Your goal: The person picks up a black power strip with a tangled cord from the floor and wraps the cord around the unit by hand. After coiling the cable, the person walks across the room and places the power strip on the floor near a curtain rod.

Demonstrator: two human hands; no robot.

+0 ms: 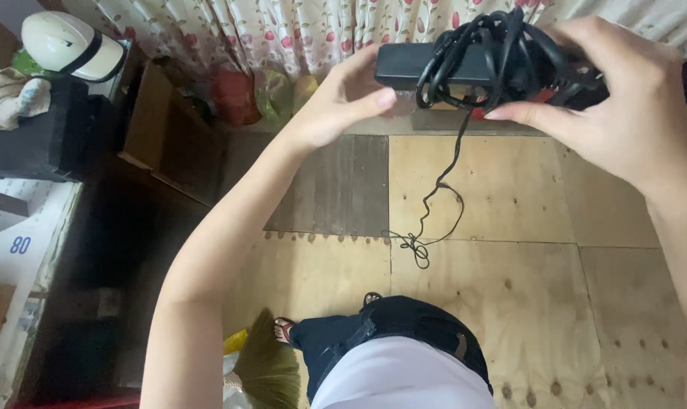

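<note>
Okay, both hands up in front of me, gripping a black power adapter (434, 64) between them. My left hand (336, 102) has its fingers curled round the brick's left end, thumb pressed underneath. My right hand (624, 106) clasps the right end, fingers wrapped over a bundle of black cable (502, 53) coiled around the brick, thumb pinching from below. A thin loose cord (434, 204) dangles from between the hands and ends in a small tangle lower down. Below the hands is a plywood floor (525, 303). Far left of my left hand sits a white helmet (67, 45) on a dark box. Near my left elbow, a straw broom (267, 363). Behind the hands hangs a flowered curtain (283, 26).
</note>
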